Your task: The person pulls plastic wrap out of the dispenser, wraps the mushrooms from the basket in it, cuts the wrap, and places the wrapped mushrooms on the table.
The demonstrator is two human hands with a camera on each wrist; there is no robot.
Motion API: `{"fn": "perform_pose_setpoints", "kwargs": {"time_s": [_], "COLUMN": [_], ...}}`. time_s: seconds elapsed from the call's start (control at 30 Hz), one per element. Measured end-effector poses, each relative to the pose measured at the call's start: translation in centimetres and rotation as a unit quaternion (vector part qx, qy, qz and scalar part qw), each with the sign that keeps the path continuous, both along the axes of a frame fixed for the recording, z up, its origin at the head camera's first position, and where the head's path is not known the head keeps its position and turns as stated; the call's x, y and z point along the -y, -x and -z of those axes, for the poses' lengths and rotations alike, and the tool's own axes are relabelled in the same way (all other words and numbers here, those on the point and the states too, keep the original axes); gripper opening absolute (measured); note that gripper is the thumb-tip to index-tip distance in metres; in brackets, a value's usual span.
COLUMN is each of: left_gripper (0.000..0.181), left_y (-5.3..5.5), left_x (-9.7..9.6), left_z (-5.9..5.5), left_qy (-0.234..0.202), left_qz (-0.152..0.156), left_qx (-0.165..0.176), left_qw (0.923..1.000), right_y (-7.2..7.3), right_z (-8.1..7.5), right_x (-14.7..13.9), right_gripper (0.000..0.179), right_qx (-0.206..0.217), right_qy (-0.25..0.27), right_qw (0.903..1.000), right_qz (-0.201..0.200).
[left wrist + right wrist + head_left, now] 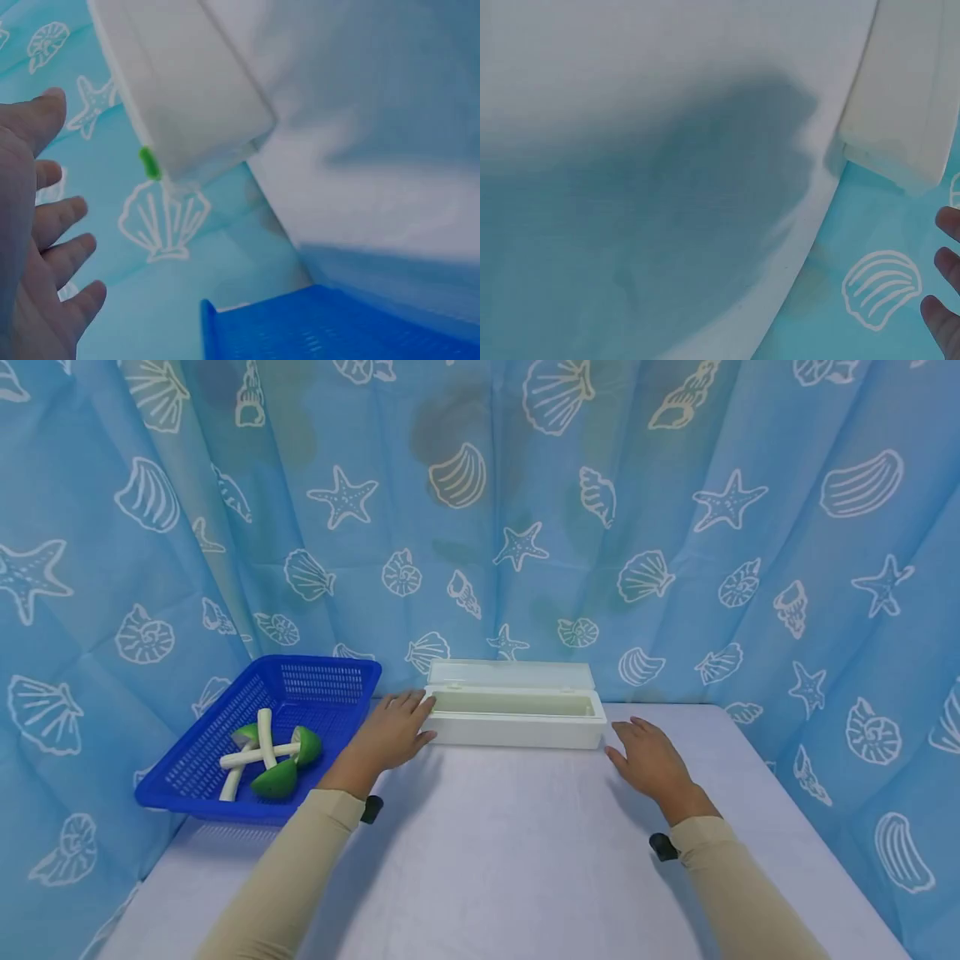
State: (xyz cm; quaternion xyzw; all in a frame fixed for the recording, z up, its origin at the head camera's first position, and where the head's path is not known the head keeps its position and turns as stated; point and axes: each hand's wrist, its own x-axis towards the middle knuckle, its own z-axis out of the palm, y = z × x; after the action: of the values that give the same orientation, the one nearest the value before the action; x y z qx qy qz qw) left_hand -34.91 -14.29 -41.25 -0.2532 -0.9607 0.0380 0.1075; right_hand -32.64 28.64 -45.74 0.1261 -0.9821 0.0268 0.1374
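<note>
On the desk (510,843), the white box (517,732) stands with its lid (512,673) raised at the back, baring a pale interior to you. Your left grip (393,731), released, is at the box's left end, contact unclear; your right grip (651,760), also released, hovers just beside its right end. Left of the box, a blue basket (225,810) holds three green-capped mushrooms (266,753), white stems crossed.
</note>
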Motion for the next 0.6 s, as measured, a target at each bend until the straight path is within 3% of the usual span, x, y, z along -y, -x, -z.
{"fn": "perform_pose_setpoints", "kwargs": {"time_s": [0.23, 0.43, 0.6], "left_gripper": [0.060, 0.052, 0.042], "left_y": [2.3, 4.1, 5.3], "left_x": [-0.6, -0.4, -1.0], "left_z": [-1.5, -1.9, -1.8], "left_qy": [-0.004, -0.005, -0.057], "left_qz": [0.000, 0.000, 0.011], "left_qx": [0.034, 0.055, 0.073], "left_qw": [0.9994, 0.9985, 0.9956], "right_y": [1.2, 2.4, 3.6], "right_z": [-1.1, -1.7, -2.2], "right_x": [0.2, 0.6, 0.6], "right_gripper": [0.048, 0.046, 0.046], "right_qx": [0.021, 0.032, 0.044], "right_qy": [0.030, 0.053, 0.069], "right_qw": [0.9993, 0.9981, 0.9963], "right_qz": [0.011, -0.005, -0.026]}}
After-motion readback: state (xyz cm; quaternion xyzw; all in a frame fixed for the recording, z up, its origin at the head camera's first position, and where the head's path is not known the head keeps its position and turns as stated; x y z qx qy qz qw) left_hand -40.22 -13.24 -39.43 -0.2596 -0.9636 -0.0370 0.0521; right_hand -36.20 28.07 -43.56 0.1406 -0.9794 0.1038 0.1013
